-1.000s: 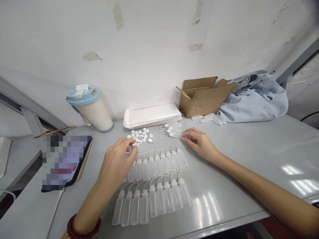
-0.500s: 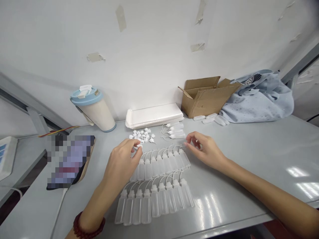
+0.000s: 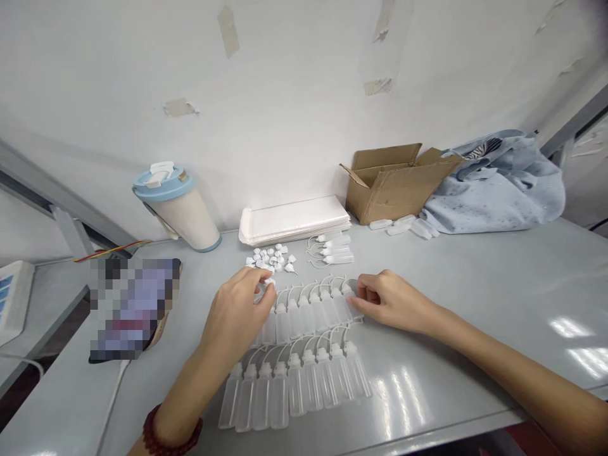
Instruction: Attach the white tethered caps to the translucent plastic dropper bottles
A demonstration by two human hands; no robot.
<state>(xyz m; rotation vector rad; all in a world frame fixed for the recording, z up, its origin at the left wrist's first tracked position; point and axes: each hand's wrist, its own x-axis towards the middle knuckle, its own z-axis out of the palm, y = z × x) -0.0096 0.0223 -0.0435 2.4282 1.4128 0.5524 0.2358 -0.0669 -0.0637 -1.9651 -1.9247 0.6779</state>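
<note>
Two rows of clear plastic squeeze bottles lie on the table, a front row (image 3: 263, 399) and a back row (image 3: 304, 316), with thin curved strands at their necks. My left hand (image 3: 240, 304) is pinched over the left end of the back row, with a small white cap (image 3: 270, 282) between thumb and fingertips. Just beyond it lies a pile of white caps (image 3: 278, 258). At the back row's right end, my right hand (image 3: 392, 297) has curled fingers and its thumb on the last bottle (image 3: 346, 292), partly covering it.
Behind the rows are several capped bottles (image 3: 338, 258), a stack of white sleeves (image 3: 294, 221) and an open cardboard box (image 3: 394, 193). Loose bottles (image 3: 401, 225) and a blue cloth bag (image 3: 498, 196) are at the right. A tumbler (image 3: 185, 215) and a phone (image 3: 137, 310) stand left.
My right hand has moved down and slightly left onto the end bottle of the back row, and its fingers have closed. My left hand has barely moved, still pinching the white cap.
</note>
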